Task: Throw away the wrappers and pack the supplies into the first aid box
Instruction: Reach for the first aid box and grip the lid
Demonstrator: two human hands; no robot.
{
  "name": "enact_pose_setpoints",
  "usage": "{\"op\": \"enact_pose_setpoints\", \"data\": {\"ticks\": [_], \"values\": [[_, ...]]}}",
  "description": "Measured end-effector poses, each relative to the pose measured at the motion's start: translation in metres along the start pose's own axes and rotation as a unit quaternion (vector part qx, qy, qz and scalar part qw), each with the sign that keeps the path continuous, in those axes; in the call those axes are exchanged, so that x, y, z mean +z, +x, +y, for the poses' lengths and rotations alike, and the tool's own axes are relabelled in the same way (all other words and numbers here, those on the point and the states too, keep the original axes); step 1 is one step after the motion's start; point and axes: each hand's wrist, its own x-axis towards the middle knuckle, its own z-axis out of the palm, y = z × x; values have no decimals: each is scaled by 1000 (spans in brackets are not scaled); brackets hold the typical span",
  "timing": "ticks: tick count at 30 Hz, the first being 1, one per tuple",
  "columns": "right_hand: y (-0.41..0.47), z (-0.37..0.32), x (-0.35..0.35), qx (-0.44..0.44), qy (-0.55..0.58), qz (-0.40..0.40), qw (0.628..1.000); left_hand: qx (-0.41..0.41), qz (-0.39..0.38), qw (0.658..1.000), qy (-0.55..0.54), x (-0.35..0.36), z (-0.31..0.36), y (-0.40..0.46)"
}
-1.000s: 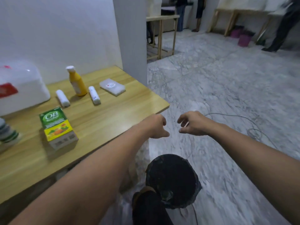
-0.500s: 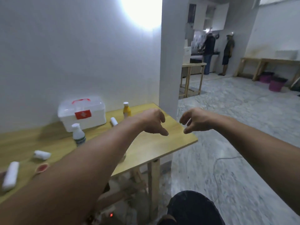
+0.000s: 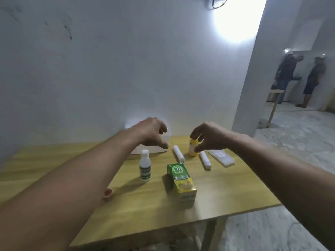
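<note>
- Both arms reached out over the wooden worktop (image 3: 226, 192) toward its far side; neither hand carried anything.
- The left hand (image 3: 154, 132) hung with fingers loosely spread and curled, released, in front of the white first aid box (image 3: 132, 124), which stood against the wall at the back of the worktop and was mostly hidden behind that hand. Whether the hand touched the box could not be told.
- The right hand (image 3: 204, 136) was also released, its fingers arched in a half-open pinch in front of the yellow bottle (image 3: 192, 148); contact was not clear.
- No wrapper showed anywhere on the worktop, so the throwing-away part looked finished and the packing step appeared to be in hand.
- Supplies not yet packed: a white bottle (image 3: 145, 165) with a green label, a green and yellow carton (image 3: 182, 183) standing nearer the front edge, two white gauze rolls (image 3: 178, 156) (image 3: 205, 160) lying either side of the yellow bottle, and a flat clear packet (image 3: 222, 157) to the right.
- A small pinkish object (image 3: 108, 193) lay beside the left forearm; it was too blurred to identify.
- The box seemed closed, though little of it showed. The next move probably called for the left hand to steady or unlatch the lid while the right closed on the yellow bottle, which was upright and light enough to tip if nudged.
</note>
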Motion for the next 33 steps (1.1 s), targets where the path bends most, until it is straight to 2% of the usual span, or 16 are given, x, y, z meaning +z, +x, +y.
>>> {"op": "enact_pose_setpoints", "data": {"ticks": [5,9,14,19,24,27,33], "values": [[57,-22,23,-43,-4,6,999,-32,27,999,-10,-10,-52,14],[100,-31,45,-73,-18,39,996,-67,35,997,4,-6,-91,31],[146,-35,83,-138,-95,73,983,-84,48,995,38,11,-123,50],[169,-26,110,-230,-197,110,947,-62,56,994,68,30,-142,66],[177,-10,120,-249,-249,98,931,-62,98,993,26,49,-155,73],[176,-5,125,-272,-283,116,912,-64,108,992,16,56,-158,72],[182,-3,136,-281,-285,150,904,-63,112,991,23,58,-161,76]]}}
